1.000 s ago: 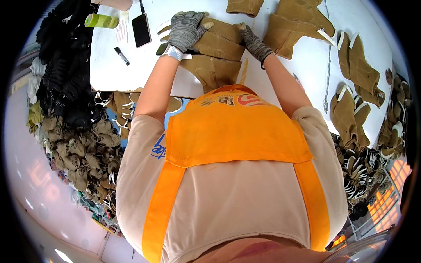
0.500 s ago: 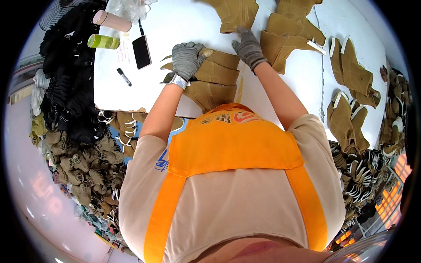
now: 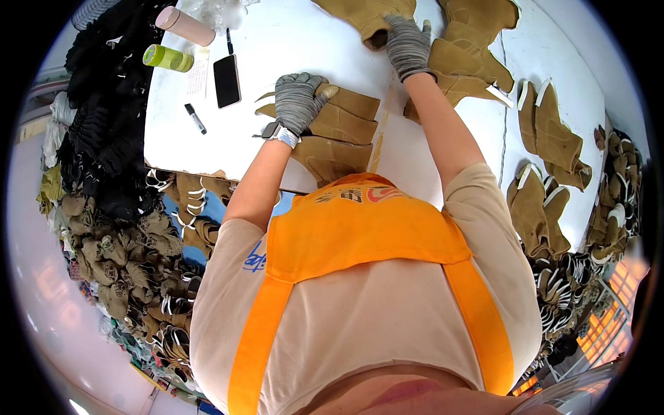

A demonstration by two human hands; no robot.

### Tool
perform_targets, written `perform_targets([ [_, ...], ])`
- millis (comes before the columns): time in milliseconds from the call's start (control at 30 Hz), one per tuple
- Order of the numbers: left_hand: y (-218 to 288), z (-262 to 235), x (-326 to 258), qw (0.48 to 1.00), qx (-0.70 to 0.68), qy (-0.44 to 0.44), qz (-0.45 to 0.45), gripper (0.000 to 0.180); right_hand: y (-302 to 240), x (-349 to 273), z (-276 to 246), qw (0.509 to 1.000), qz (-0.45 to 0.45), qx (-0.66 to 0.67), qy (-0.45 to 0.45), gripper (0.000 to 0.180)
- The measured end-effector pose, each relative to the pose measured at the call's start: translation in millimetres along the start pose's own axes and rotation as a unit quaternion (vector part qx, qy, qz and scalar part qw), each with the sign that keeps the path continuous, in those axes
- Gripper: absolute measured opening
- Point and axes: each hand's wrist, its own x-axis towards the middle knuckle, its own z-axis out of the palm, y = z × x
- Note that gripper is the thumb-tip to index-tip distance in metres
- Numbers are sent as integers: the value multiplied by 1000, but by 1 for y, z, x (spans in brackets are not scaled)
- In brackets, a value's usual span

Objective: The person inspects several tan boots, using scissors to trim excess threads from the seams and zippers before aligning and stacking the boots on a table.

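My left hand (image 3: 299,104), in a grey knit glove, bends over the toe end of several overlapping brown boot uppers (image 3: 340,152) near the table's front edge. Its thumb lies across the top upper; the fingertips are partly hidden. Farther off, my right hand (image 3: 408,50), gloved too, has its fingers on the edge of another brown boot upper (image 3: 356,15), whose open end is raised toward me. The right thumb is hidden. Just right of that hand lies a row of overlapping brown uppers (image 3: 462,57).
On the white table (image 3: 252,149) lie a black phone (image 3: 226,81), a marker (image 3: 195,119), a green container (image 3: 168,58) and a pink bottle (image 3: 185,26). Uppers with white edges (image 3: 557,128) lie at the right. Heaps of black pieces (image 3: 104,131) and brown pieces (image 3: 128,266) flank the table's left side.
My right hand has moved farther away onto the far boot upper, and that upper's open end has shifted and lifted. The left hand stays on the near uppers.
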Motion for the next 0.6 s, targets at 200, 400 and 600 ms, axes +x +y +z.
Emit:
perform_targets([
  [200, 2, -7, 3, 998, -20, -59, 0, 56, 8, -28, -47, 929, 197, 305, 67, 35],
  [400, 28, -57, 22, 835, -528, 156, 7, 68, -26, -102, -143, 720, 109, 681, 77, 31],
  [600, 77, -136, -2, 533, -842, 83, 1, 63, -52, -152, -212, 897, -154, 392, 133, 46],
])
